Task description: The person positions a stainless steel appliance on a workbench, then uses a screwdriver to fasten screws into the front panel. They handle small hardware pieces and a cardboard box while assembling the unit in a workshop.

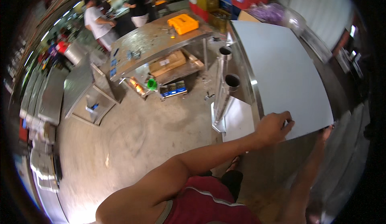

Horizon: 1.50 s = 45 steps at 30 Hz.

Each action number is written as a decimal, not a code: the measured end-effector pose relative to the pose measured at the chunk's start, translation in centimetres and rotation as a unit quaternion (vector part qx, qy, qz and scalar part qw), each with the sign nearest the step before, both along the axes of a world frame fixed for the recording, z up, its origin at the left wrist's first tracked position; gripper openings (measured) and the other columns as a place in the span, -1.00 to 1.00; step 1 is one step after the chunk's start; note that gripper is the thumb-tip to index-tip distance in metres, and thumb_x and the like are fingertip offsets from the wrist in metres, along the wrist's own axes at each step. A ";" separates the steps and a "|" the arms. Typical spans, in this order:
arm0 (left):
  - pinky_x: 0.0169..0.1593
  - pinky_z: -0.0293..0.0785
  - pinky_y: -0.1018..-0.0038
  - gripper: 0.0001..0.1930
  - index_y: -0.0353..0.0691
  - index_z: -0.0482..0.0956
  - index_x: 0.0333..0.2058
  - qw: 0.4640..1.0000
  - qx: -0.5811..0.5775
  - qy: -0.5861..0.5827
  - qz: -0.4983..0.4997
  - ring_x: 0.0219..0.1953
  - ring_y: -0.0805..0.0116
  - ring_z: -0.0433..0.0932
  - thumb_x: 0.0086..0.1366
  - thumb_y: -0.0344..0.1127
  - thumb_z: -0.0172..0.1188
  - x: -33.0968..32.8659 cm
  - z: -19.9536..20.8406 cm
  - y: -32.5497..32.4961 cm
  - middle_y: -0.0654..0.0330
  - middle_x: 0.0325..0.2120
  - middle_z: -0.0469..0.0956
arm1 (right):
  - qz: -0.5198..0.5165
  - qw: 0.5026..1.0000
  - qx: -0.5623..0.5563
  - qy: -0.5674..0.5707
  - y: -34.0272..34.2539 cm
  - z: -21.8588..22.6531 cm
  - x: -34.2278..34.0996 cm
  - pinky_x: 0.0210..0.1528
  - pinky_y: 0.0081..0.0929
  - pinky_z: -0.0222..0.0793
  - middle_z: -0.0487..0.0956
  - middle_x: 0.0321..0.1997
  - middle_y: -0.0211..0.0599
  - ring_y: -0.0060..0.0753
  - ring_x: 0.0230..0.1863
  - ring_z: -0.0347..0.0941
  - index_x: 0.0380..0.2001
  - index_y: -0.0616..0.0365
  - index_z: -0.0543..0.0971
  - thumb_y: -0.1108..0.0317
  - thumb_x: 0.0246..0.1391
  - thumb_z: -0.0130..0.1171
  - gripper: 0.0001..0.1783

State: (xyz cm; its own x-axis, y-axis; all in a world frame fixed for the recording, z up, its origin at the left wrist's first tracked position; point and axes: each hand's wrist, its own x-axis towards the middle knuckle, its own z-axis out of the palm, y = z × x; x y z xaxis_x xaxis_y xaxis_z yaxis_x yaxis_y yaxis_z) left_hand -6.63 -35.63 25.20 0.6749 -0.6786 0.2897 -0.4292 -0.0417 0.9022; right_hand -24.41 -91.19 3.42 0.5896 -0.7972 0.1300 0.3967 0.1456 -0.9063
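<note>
Flat silvery panels [50,91], several, at far left. Metal stand [82,81], 1, open-fronted, on a bare concrete floor [132,135], scuffed and stained. Person in a white top [96,20], 1, at the back; person in a black top [138,6], 1, just beside. Worktable [146,45], 1, worn top, small items scattered. Beneath it: cardboard box [167,63], 1, bearing a small white label, too small to read; green roll [151,84], 1; blue box [175,90], 1, with pale markings, illegible. Orange case [183,23], 1, on the worktable; dark marking on the lid. Metal tubes [232,81], 2, upright, open-topped, beside the panel. Purple plastic wrap [265,12], bundled, behind. Left hand [274,128]: fingers curled at the near edge of the panel; grip cannot be told. White panel [281,71], 1, lying flat, right of centre, smooth. Right hand [326,134]: at the panel's near right corner, blurred; grip cannot be told.
</note>
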 end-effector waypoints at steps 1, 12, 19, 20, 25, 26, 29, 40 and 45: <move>-0.30 0.54 0.10 -0.73 -0.25 0.60 -0.22 1.000 0.019 0.015 -0.011 -0.47 -0.08 0.64 0.38 -0.13 0.21 -0.6 0.1 1.3 -0.03 -0.56 0.62 | -0.019 0.999 -0.014 -0.030 2.1 -0.6 -2.1 0.31 0.01 0.26 0.38 0.36 -0.24 -0.11 0.33 0.30 0.37 0.08 0.29 -0.25 0.39 -0.09 -0.25; -0.42 0.45 0.23 -0.72 -0.29 0.63 -0.26 0.993 0.011 -0.008 -0.116 -0.60 0.12 0.55 0.37 -0.14 0.24 -3.8 0.6 16.0 -0.02 -0.61 0.58 | -0.297 0.953 0.056 -0.005 30.8 6.2 -13.3 0.24 -0.22 0.41 0.47 0.29 -0.22 -0.22 0.24 0.44 0.41 0.10 0.28 -0.04 0.47 -0.12 -0.38; -0.46 0.42 0.28 -0.70 -0.31 0.64 -0.29 0.987 0.035 -0.008 -0.159 -0.63 0.19 0.50 0.35 -0.12 0.26 -3.5 0.8 24.9 -0.02 -0.62 0.57 | -0.404 0.911 0.074 0.043 44.8 5.9 -18.5 0.33 -0.25 0.26 0.40 0.38 -0.17 -0.20 0.33 0.35 0.37 0.27 0.32 -0.09 0.45 -0.08 -0.30; -0.46 0.42 0.28 -0.70 -0.31 0.64 -0.29 0.986 0.039 -0.009 -0.164 -0.63 0.19 0.50 0.35 -0.12 0.26 -3.3 1.0 26.2 0.00 -0.62 0.57 | -0.427 0.900 0.073 0.049 46.5 6.3 -18.6 0.34 -0.25 0.24 0.39 0.39 -0.17 -0.19 0.34 0.33 0.36 0.30 0.33 -0.11 0.45 -0.07 -0.28; -0.47 0.46 0.30 -0.73 -0.26 0.65 -0.29 0.991 0.027 -0.074 -0.108 -0.60 0.17 0.58 0.35 -0.12 0.27 -2.3 1.0 34.6 0.05 -0.64 0.57 | -0.474 0.877 0.057 0.051 57.0 7.0 -19.3 0.40 -0.16 0.14 0.32 0.46 -0.18 -0.18 0.40 0.28 0.41 0.23 0.31 0.02 0.41 -0.06 -0.33; -0.47 0.47 0.29 -0.74 -0.24 0.66 -0.29 0.992 0.025 -0.081 -0.093 -0.59 0.17 0.59 0.35 -0.12 0.27 -2.5 0.8 36.6 0.06 -0.63 0.58 | -0.486 0.871 0.049 0.050 59.0 7.3 -19.4 0.41 -0.15 0.14 0.32 0.47 -0.17 -0.16 0.40 0.28 0.40 0.24 0.31 0.00 0.40 -0.04 -0.32; -0.46 0.51 0.28 -0.77 -0.19 0.66 -0.28 0.991 0.018 -0.101 -0.080 -0.56 0.16 0.63 0.35 -0.14 0.27 -3.3 -0.3 43.2 0.09 -0.58 0.62 | -0.485 0.871 0.048 0.055 66.1 7.4 -19.9 0.41 -0.10 0.14 0.32 0.46 -0.20 -0.14 0.40 0.27 0.41 0.19 0.31 0.01 0.40 -0.06 -0.33; -0.42 0.57 0.24 -0.85 -0.08 0.67 -0.26 0.963 -0.070 -0.243 -0.090 -0.51 0.15 0.65 0.33 -0.17 0.28 9.2 -3.7 57.1 0.16 -0.48 0.67 | -0.606 0.772 0.147 0.125 94.3 7.4 -16.2 0.34 -0.03 0.17 0.22 0.49 -0.22 -0.13 0.43 0.15 0.45 0.07 0.25 -0.18 0.29 0.02 -0.19; -0.48 0.52 0.27 -0.84 -0.05 0.67 -0.25 0.969 -0.034 -0.241 -0.034 -0.59 0.19 0.60 0.30 -0.15 0.32 19.0 -3.8 59.2 0.16 -0.61 0.61 | -0.567 0.787 0.203 0.133 103.9 5.3 -14.1 0.25 -0.14 0.21 0.18 0.48 -0.24 -0.20 0.35 0.17 0.43 0.12 0.23 -0.10 0.32 0.04 -0.23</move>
